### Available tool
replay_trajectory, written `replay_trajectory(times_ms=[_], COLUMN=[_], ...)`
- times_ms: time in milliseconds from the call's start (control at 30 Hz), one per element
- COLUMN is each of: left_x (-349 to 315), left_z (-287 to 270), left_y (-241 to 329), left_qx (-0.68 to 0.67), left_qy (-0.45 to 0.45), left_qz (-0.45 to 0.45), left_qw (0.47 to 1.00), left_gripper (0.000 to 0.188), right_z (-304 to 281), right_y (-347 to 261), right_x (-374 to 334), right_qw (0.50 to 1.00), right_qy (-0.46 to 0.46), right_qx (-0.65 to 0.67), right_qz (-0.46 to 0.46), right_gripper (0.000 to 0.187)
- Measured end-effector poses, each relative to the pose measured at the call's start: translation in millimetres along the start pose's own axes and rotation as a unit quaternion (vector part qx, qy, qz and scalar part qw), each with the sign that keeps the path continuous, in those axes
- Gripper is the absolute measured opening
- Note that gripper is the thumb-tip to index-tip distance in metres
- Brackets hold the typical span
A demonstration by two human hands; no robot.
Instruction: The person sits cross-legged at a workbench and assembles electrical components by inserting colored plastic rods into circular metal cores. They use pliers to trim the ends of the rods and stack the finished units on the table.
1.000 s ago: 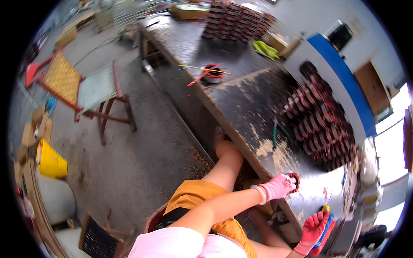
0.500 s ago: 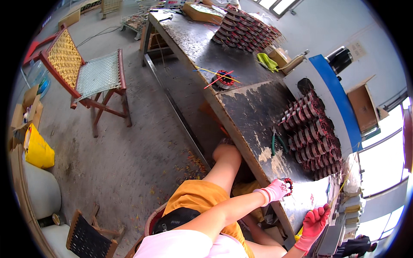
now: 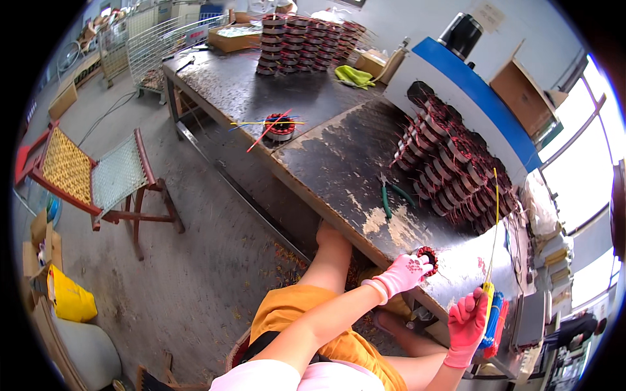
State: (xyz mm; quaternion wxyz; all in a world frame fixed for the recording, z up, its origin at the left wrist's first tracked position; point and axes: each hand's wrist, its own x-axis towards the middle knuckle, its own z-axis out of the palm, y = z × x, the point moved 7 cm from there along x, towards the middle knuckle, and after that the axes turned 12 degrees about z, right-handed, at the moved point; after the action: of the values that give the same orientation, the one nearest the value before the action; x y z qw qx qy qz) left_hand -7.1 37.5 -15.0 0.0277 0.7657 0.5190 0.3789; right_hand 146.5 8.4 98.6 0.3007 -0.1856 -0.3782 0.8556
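My left hand (image 3: 405, 275), in a pink and white glove, is closed on a ring-shaped motor stator (image 3: 427, 260) with red windings, held over the table's near edge. My right hand (image 3: 467, 318), in a red-pink glove, is raised to the right with its fingers curled together. A long thin yellow wire (image 3: 496, 221) rises from its fingertips. Right beside that hand are bundles of blue wires (image 3: 493, 319) and red wires (image 3: 498, 331), with yellow ones partly hidden by the fingers.
Green-handled pliers (image 3: 387, 199) lie on the worn table (image 3: 326, 153) before stacked stators (image 3: 450, 163). Farther left, another stator (image 3: 280, 128) has coloured wires across it. More stators (image 3: 303, 45) are piled behind, near a yellow-green cloth (image 3: 354, 76). A woven chair (image 3: 117, 176) stands on the floor.
The view has turned to the right. A yellow wire now stands up from my right hand, and the coloured bundles have come into sight beside it. My left hand still holds the stator.
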Motion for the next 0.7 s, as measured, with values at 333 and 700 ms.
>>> replay_trajectory(times_ms=[333, 700], left_x=[2.0, 0.2], left_z=[-5.6, -8.1], left_y=[3.1, 2.9], left_qx=[0.000, 0.001], left_qy=[0.035, 0.025], left_qz=[0.023, 0.014], left_qw=[0.999, 1.000], left_gripper=[0.041, 0.040], right_z=[-10.0, -7.2], right_y=[6.8, 11.8], right_x=[-8.6, -6.6], right_qw=[0.999, 0.998], right_qy=[0.036, 0.053], right_qx=[0.024, -0.024], right_qz=[-0.027, -0.029], right_gripper=[0.027, 0.027])
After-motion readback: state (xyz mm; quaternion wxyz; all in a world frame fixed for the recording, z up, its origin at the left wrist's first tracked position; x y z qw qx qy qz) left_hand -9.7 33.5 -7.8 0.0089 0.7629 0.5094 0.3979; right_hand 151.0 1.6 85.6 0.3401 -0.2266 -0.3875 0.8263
